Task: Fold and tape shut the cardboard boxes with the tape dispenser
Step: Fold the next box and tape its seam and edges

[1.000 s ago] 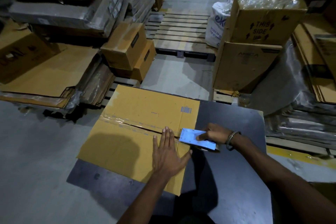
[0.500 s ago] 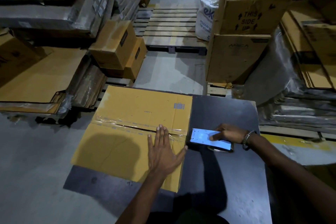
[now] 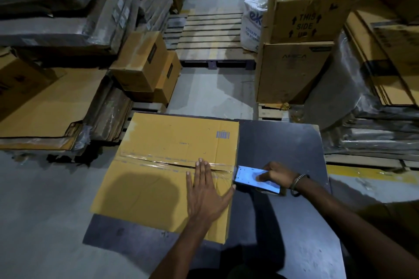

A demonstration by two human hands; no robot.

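Nearest, the left hand lies flat with straight, spread fingers on the near flap of the cardboard box, fingertips reaching the centre seam; it seems to be pressing the flaps level so the tape can bond across the gap. Just past the box's right edge, the right hand curls around the tape dispenser, whose pale blue plate faces up. The dispenser sits off the box, over the dark table, in line with the seam, a position that suits carrying the strip over the edge or tearing it free. A glossy strip already runs along the seam from the left edge to the right, so this seam looks nearly sealed. The box rests on the left part of the table, overhanging it toward the floor. Farther off, flattened cardboard sheets lie stacked at left, probably stock for later boxes, and an open box marked THIS SIDE UP stands on another beside a wooden pallet.
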